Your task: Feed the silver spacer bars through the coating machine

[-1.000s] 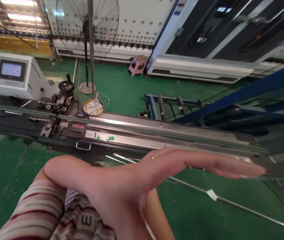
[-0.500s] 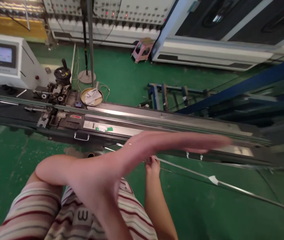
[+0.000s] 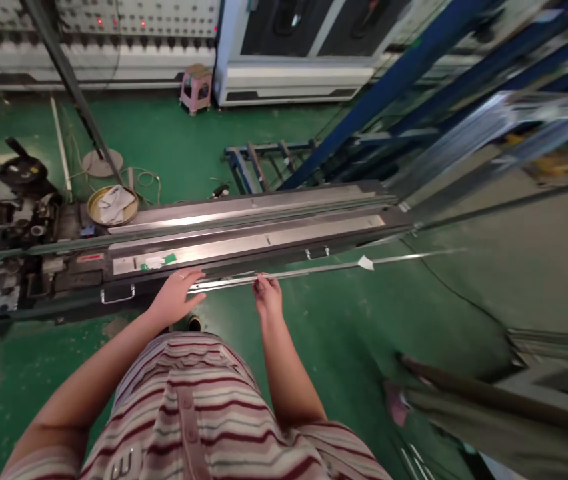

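Here, the right hand [image 3: 268,293] has its fingers pinching slim metal strips [image 3: 229,283] along the bench's [image 3: 224,248] near side, a white tag [image 3: 365,263] farther right; the left hand [image 3: 177,297], thumb and fingers spread, is at their left end, contact unclear.

The floor [image 3: 179,140] is finished in green. At the back, a white panel [image 3: 164,33] is dotted with dark spots and lit by a few small red lights. Beside it, a pale cabinet [image 3: 299,87] is fitted with 2 dark panels, and 1 pink stool [image 3: 197,92] is set near its left corner. Blue metal framework [image 3: 394,70] is slanted across the right, partly blurred.
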`<state>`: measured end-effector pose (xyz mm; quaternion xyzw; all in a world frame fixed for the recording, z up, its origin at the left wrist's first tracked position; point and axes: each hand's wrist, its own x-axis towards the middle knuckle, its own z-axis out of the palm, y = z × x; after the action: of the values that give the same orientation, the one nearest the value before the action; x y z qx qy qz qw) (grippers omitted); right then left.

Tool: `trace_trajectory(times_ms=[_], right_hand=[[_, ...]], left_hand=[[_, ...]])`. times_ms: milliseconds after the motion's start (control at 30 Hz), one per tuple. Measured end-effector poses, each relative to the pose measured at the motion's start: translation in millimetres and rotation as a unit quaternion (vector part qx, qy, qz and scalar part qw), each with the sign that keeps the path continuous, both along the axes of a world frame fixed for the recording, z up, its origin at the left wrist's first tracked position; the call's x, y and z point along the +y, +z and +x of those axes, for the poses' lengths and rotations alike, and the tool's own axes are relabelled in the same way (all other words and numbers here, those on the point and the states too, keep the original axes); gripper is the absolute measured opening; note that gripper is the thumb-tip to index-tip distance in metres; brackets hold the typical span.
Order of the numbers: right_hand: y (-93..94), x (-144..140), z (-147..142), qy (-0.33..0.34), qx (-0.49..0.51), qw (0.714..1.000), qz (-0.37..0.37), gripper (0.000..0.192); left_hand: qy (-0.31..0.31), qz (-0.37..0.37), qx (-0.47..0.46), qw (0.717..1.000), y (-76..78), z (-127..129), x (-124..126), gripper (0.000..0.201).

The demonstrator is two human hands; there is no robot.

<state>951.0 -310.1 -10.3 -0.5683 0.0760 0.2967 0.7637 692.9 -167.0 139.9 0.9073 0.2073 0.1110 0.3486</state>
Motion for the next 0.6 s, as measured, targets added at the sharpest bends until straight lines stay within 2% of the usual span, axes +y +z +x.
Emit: trace_trajectory(times_ms=[100,167,267,367,433,500,600], right_hand=[[28.5,-0.6,-0.9,-0.001,-0.021,1.0,0.017,0.036],[40.2,4.6,-20.8,0.01,-0.033,0.999,0.03,0.036],[40.6,20.9,-64.4,0.066,-0.063,0.995,0.039,0.034],[29.4,30.0,-84.3,0.193,-0.151,0.969,-0.03,0.032],[24.6,22.3,-70.0,0.215,-0.25,0.938,-0.104,0.035],[24.3,5.5,-34.5,0.156,-0.319,0.922,-0.156,0.034],[27.4,-21.3,37.7,0.062,-0.353,0.91,-0.207,0.03]], left_hand=[[-0.014,0.084,0.045,0.995,-6.5,16.1,-6.6,0.049],[-0.015,0.13,0.083,0.988,-7.8,26.5,-12.1,0.05],[0.001,0.135,0.166,0.977,-10.9,32.8,-13.4,0.045],[0.036,0.089,0.25,0.964,-17.1,17.4,2.0,0.043],[0.06,0.057,0.284,0.955,-21.8,-5.2,17.7,0.048],[0.075,0.025,0.309,0.948,-25.9,-32.7,31.0,0.051],[0.092,-0.016,0.338,0.936,-31.4,-71.2,39.3,0.055]])
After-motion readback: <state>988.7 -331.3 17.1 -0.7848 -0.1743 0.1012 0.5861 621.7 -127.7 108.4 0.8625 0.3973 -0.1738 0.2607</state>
